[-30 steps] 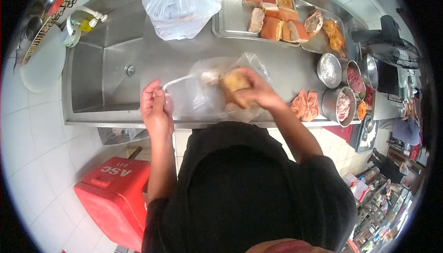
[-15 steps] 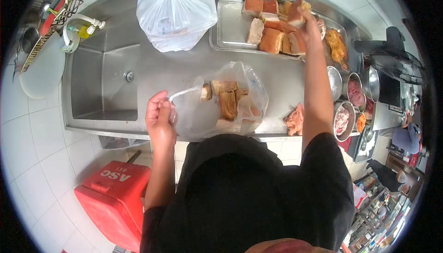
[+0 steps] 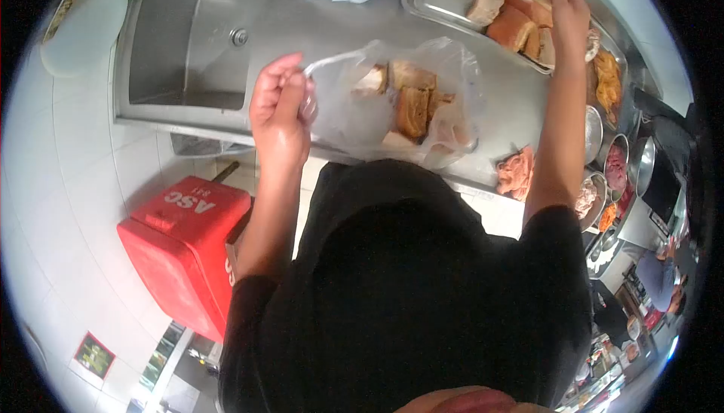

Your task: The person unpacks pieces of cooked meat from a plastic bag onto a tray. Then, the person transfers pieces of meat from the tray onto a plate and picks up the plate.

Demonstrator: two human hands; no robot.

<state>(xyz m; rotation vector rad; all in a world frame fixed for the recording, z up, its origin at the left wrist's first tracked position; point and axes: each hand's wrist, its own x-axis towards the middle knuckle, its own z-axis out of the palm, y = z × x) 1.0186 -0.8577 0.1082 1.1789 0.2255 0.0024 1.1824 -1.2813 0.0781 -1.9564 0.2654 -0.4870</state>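
l hand has its fingers curled tight on one edge of the clear bag, pulling that side up into a taut strip. bag lies on the metal table, right in front of the person, w/ a few meat chunks showing thru the film. r arm is stretched out far, r hand over the cooked meat pieces on the tray. hand's blurred, so can't tell if its fingers are loose or gripping a piece.

step in hand looks like getting at a piece on the tray w/ the r hand while the l hand keeps hold of the bag; bagging seems part done, since some chunks are in & more sit on the tray.

next move prob calls for a firm r-hand grip on one piece, lifted clear of its neighbors, then a path back over the table to the bag's mouth. l hand would need to hold that edge steady, b/c the film looks floppy & could fold shut.
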